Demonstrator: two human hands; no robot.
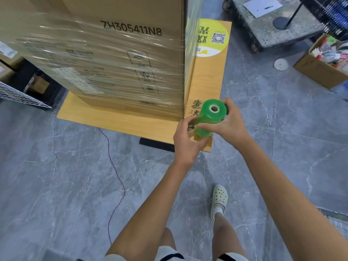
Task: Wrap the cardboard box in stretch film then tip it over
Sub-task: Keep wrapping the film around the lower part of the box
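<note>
A tall cardboard box [105,53] printed ZH305411N8 stands on a low wooden table [120,121]. Clear stretch film covers its lower front face and wraps round its right corner. I hold a green roll of stretch film [208,117] upright just off that corner, near the table's front right end. My left hand [185,140] grips the lower part of the roll from the left. My right hand [228,123] grips it from the right, thumb across the front. A film strip runs from the roll up the box's corner.
A purple cable [113,185] trails over the grey tile floor. A wheeled cart [282,25] and an open carton of clutter [322,61] stand at the back right. A black crate and white wire grid [20,97] sit at the left. My foot in a pale clog [219,201] is below.
</note>
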